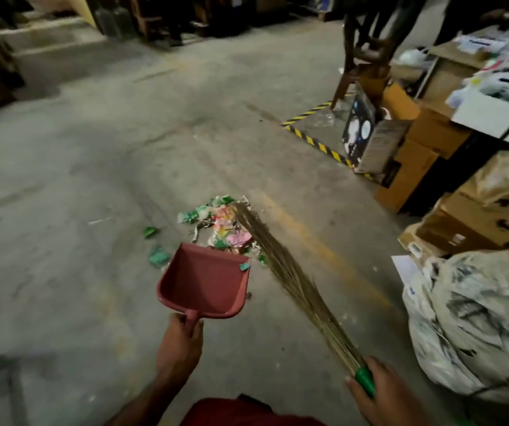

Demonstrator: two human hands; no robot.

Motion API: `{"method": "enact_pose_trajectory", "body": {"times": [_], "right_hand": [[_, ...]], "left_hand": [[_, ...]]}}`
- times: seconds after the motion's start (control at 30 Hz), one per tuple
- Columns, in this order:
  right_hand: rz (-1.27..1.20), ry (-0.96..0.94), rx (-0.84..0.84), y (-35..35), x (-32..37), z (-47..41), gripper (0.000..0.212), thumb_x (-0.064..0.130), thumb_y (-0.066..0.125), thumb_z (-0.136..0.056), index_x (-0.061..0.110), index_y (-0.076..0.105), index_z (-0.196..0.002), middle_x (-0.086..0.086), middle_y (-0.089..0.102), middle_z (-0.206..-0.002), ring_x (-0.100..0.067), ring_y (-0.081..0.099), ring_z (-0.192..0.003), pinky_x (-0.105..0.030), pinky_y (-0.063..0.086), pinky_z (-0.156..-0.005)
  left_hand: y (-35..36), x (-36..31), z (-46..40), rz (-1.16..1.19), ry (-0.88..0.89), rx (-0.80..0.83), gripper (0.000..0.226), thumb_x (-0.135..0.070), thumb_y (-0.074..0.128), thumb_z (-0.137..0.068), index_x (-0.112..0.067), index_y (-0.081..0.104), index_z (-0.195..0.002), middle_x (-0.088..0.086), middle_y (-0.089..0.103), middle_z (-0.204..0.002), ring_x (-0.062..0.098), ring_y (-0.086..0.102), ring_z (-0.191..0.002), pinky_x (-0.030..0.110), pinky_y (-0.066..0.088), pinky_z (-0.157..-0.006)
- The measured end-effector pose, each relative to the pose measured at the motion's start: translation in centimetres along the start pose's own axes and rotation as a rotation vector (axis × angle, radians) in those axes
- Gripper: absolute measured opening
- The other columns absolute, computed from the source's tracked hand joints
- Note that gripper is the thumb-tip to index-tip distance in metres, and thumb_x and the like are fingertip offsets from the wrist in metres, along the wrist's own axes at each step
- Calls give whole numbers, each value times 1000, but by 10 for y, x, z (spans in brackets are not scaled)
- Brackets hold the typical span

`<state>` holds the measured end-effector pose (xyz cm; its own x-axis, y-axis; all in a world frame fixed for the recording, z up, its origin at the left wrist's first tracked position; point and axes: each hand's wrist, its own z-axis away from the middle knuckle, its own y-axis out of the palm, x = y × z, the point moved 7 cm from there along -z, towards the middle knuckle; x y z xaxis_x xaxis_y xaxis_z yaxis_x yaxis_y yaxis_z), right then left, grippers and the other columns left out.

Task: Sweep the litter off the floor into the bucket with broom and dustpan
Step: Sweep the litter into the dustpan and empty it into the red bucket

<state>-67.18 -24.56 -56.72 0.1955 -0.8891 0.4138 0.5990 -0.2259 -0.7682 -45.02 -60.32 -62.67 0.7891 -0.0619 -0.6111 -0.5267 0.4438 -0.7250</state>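
**Dustpan at the edge of the litter, broom on the far side**

I see my left hand (179, 339) wrapped tight around the short handle of the red dustpan (204, 281), fingers curled over it. The pan's open mouth faces the litter pile (222, 226), its front lip touching the nearest scraps; one green scrap lies on the lip at the right corner. My right hand (379, 392) grips the green handle of the broom (290, 281), thumb lying along it. The straw bristles run up and away from me, and their tips rest at the far right edge of the pile, so the litter sits between broom and pan. A few green scraps (155, 247) lie loose on the concrete floor (78, 210) just left of the pan. No bucket shows in my view. Cardboard boxes (416, 167) and a bulging white sack (474, 327) stand to my right.
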Motion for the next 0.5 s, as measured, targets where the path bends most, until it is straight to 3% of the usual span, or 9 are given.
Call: {"method": "enact_pose_trajectory", "body": {"times": [0.13, 0.27, 0.43, 0.5], "right_hand": [[7, -40, 12, 2, 44, -39, 46, 42, 73, -81, 28, 58, -122, -6, 66, -111, -27, 63, -105, -35, 49, -81], [103, -74, 64, 9, 69, -98, 49, 46, 65, -86, 31, 50, -130, -3, 62, -118, -27, 61, -108, -38, 50, -85], [305, -129, 226, 22, 107, -195, 34, 47, 55, -92, 35, 46, -122, 2, 65, -113, -22, 64, -101, -32, 50, -77], [372, -157, 293, 36, 119, -240, 34, 47, 53, -92, 32, 48, -122, 0, 66, -116, -23, 64, -103, -31, 50, -81]], "left_hand": [[-25, 27, -39, 12, -74, -66, 26, -46, 56, -87, -25, 40, -85, 3, 64, -72, 25, 64, -63, 42, 51, -61], [-37, 39, -66, 18, -155, -101, 24, -40, 59, -88, -20, 48, -81, 7, 63, -73, 26, 62, -64, 41, 51, -59], [-38, 13, -85, 119, -240, -177, 23, -26, 60, -93, -5, 53, -88, 4, 58, -69, 11, 53, -55, 29, 35, -50], [-30, 1, -100, 145, -259, -197, 22, -22, 61, -94, -2, 53, -91, 0, 55, -66, 7, 51, -55, 25, 33, -49]]}}
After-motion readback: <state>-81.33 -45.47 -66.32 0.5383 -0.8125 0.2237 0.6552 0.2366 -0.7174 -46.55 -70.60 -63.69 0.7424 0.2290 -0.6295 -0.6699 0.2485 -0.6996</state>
